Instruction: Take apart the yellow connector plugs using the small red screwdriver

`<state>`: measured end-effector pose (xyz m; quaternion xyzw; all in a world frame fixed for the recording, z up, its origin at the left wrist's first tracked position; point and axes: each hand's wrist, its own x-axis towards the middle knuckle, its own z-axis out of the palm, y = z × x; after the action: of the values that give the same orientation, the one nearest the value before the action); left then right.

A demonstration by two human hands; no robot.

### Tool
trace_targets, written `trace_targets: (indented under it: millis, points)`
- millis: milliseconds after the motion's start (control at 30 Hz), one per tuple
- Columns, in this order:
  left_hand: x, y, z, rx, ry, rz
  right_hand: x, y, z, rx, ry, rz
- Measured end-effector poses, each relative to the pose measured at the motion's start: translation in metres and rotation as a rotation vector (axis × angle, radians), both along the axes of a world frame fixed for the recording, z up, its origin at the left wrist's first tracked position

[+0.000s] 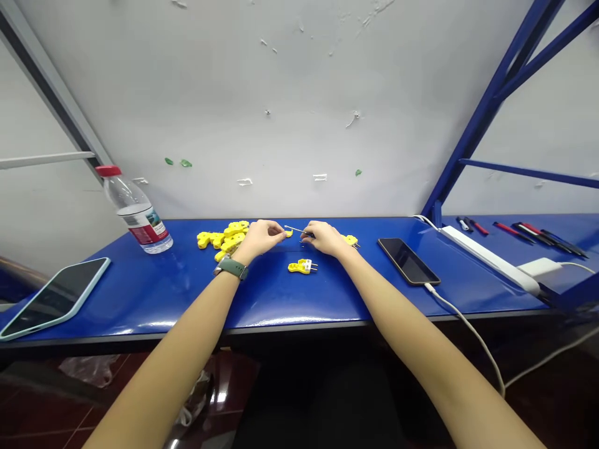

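Above the blue bench, my left hand [265, 238] is closed with thumb and fingertips on a small yellow plug part [289, 234], mostly hidden by the fingers. My right hand [324, 237] grips a screwdriver [294, 229] whose thin metal shaft points left towards that part. Just in front of both hands lies an opened yellow plug [299, 266], white inside, its metal pins facing right. Beside my left wrist are several yellow plug pieces [229, 237] in a heap. Another yellow plug [349, 239] shows partly behind my right hand.
A water bottle [140, 215] stands at the left, near a phone in a pale blue case [56, 296]. On the right, a black phone [408, 260] is plugged into a white cable. Beyond it lie a white power strip [489, 259] and several pens [538, 234]. A wall rises behind the bench [178, 293].
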<state>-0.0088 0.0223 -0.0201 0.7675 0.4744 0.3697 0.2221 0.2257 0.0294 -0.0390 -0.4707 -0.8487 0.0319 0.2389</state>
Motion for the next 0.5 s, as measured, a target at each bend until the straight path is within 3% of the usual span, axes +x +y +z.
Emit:
trace_targets:
  millis: [200, 400, 500]
  points:
    - [0.001, 0.013, -0.011, -0.050, -0.068, -0.016, -0.016, -0.004, 0.004, -0.055, -0.070, -0.114]
    - [0.005, 0.007, -0.010, -0.098, -0.100, -0.046, -0.012, -0.006, 0.009, -0.115, 0.477, -0.094]
    - [0.010, 0.003, -0.010, -0.108, -0.155, -0.064, -0.010, -0.009, 0.012, -0.123, 0.601, -0.066]
